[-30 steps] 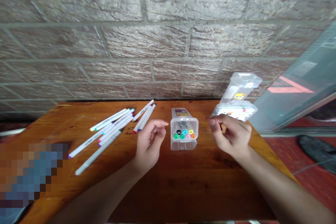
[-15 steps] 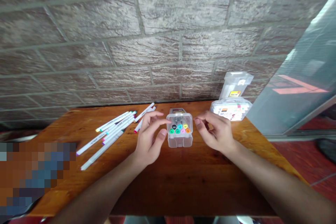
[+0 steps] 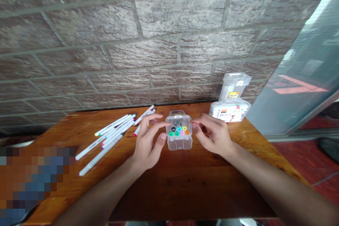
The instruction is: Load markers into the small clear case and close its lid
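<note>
A small clear plastic marker box (image 3: 179, 141) stands open at the middle of the wooden table (image 3: 185, 183), with several markers upright in it showing coloured caps. My left hand (image 3: 148, 141) is at the box's left side, fingers spread and curved, fingertips touching its upper rim. My right hand (image 3: 212, 134) is at the box's right side, fingers apart, fingertips at the rim. Neither hand has closed round anything.
Several loose white markers (image 3: 113, 132) lie fanned on the table to the left. A clear case of markers (image 3: 230, 112) lies at the back right with a clear box (image 3: 235, 86) standing behind it. A brick wall (image 3: 159, 42) backs the table; a glass panel (image 3: 304, 77) stands right.
Both hands have moved inward from either side until their fingertips reach the marker box. The view has shifted slightly; the box and loose markers stay in place.
</note>
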`<state>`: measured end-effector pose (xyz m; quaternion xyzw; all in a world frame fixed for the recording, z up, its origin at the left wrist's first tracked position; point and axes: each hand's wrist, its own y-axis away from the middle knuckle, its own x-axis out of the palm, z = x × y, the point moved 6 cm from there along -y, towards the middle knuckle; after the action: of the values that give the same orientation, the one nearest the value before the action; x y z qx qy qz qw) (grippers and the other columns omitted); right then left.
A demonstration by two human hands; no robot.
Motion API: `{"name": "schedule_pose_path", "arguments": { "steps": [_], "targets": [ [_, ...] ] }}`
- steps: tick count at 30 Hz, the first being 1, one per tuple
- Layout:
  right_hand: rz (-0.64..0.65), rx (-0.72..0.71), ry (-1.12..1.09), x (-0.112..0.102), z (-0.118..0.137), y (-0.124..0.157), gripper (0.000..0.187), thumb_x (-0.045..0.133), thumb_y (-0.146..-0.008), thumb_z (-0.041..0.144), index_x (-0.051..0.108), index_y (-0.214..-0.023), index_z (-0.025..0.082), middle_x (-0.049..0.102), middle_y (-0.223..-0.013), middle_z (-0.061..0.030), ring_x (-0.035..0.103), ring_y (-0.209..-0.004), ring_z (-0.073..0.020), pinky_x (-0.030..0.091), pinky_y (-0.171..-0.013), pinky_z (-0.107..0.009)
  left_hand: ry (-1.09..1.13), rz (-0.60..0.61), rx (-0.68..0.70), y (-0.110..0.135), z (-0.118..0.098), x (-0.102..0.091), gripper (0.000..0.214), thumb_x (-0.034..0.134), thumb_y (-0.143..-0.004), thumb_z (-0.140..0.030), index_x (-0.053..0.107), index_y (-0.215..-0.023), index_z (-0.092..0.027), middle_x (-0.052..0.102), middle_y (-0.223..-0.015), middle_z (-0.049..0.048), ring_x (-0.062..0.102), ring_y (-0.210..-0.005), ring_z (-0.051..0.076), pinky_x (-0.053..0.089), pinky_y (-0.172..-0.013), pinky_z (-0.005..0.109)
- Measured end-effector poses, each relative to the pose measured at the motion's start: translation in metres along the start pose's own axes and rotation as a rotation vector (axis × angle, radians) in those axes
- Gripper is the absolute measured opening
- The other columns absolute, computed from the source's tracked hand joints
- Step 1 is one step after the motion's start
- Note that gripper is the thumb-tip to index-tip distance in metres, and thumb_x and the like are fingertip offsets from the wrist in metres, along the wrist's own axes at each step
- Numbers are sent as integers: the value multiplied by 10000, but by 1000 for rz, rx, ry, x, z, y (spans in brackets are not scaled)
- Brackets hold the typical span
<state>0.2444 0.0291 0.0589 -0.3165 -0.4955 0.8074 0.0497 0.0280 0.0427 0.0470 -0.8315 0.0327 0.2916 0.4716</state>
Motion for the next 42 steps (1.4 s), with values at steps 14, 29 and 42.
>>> {"name": "schedule_pose_path", "arguments": {
  "steps": [14,29,42],
  "targets": [
    [-2,11,1,0,2,-1,144,578,-950,147,712,-922,190,619,-658,7,560,-531,-139,432,-489,-253,30,-12,7,-1,0,-3,321,463,-1075,-381,722,-1170,-217,587,-1264,130,593,-1176,295,502,-1031,469],
    [15,5,0,-1,1,-1,150,583,-958,120,718,-988,180,612,-686,7,560,-550,-138,440,-514,-256,91,-25,-66,0,10,-1,231,502,-1059,-306,659,-1202,-215,615,-1224,106,598,-1184,276,478,-1047,437],
    [510,-170,249,-11,24,-46,188,573,-1055,206,759,-1068,184,723,-916,-71,680,-757,-177,468,-657,-270,166,-56,-112,-2,17,3,190,515,-1044,-255,602,-1208,-214,636,-1121,73,608,-1020,233,498,-922,364]
  ]
}}
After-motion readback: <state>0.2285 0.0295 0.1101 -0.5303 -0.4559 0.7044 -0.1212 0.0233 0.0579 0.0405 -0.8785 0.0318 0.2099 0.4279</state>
